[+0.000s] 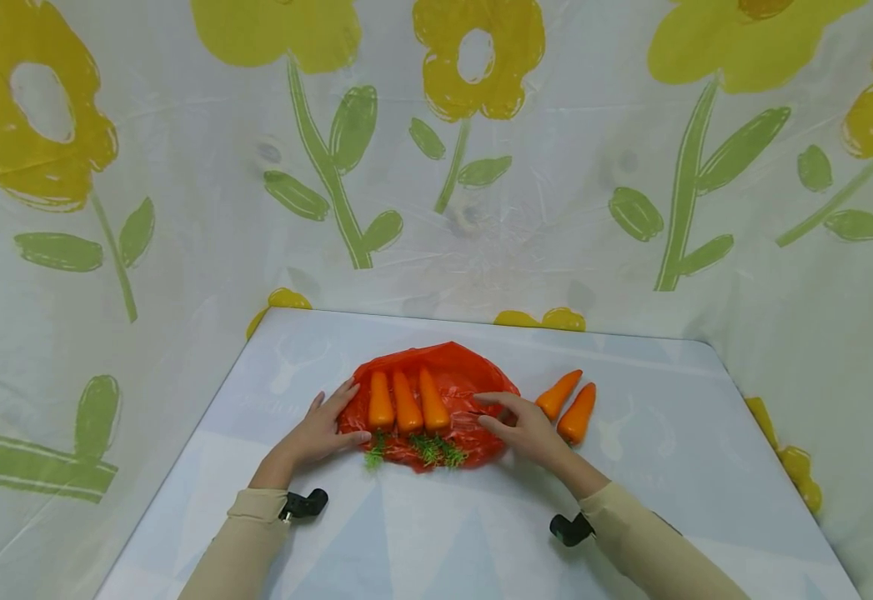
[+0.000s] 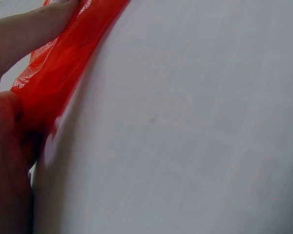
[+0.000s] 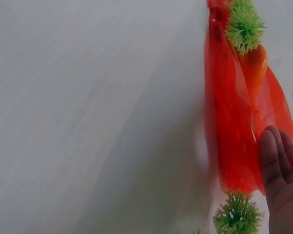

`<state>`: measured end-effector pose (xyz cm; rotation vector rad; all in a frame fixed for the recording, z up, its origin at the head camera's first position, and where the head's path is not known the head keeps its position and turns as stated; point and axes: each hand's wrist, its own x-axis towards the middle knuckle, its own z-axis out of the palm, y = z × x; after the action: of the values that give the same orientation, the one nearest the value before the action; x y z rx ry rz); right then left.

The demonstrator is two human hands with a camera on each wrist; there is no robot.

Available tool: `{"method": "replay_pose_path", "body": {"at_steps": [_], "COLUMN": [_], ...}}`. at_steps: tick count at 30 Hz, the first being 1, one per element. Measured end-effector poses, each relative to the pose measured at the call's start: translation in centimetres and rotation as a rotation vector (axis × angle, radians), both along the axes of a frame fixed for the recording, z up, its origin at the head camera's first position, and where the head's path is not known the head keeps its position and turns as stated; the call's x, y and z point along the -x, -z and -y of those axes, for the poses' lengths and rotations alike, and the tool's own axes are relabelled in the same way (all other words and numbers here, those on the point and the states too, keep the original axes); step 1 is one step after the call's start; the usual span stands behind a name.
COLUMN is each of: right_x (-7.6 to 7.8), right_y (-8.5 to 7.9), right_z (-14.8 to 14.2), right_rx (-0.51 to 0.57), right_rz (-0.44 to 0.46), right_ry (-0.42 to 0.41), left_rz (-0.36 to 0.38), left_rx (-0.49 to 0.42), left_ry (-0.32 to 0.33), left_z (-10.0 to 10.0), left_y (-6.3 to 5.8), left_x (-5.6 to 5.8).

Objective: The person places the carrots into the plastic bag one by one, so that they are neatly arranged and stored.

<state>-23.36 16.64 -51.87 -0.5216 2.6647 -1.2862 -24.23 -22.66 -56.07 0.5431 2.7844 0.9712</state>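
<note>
Three orange toy carrots (image 1: 408, 407) lie side by side on a red plastic bag (image 1: 474, 371), tips pointing away, with green leafy tops (image 1: 432, 451) toward me. At the bag's left edge, my left hand (image 1: 323, 427) rests with spread fingers. In the left wrist view, its thumb (image 2: 34, 29) lies along the red plastic. My right hand (image 1: 522, 425) hovers over or touches the bag's right side, fingers slightly bent; contact is unclear. The right wrist view has its extended fingers (image 3: 273, 156) beside the bag (image 3: 229, 122), holding nothing visible.
Two more carrots, one behind (image 1: 559, 393) and one nearer (image 1: 578, 414), lie right of the bag, beside my right hand. The pale table (image 1: 676, 475) has a raised-looking back edge against a flower-printed curtain (image 1: 541, 208), which also encloses both sides.
</note>
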Motion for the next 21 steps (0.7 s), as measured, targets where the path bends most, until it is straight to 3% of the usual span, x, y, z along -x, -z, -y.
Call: {"method": "replay_pose_path", "body": {"at_steps": [10, 21], "right_x": [-0.2, -0.9], "right_y": [-0.1, -0.3], "right_z": [-1.8, -3.8], "right_rx": [0.076, 0.109], "right_rz": [0.049, -0.016], "right_ry": [0.016, 0.008], "left_rz": [0.003, 0.017], "left_rx": [0.014, 0.008], "left_ry": [-0.006, -0.015], "left_z": [0.1, 0.0], "left_y": [0.3, 0.1], "left_x": [0.1, 0.0]}}
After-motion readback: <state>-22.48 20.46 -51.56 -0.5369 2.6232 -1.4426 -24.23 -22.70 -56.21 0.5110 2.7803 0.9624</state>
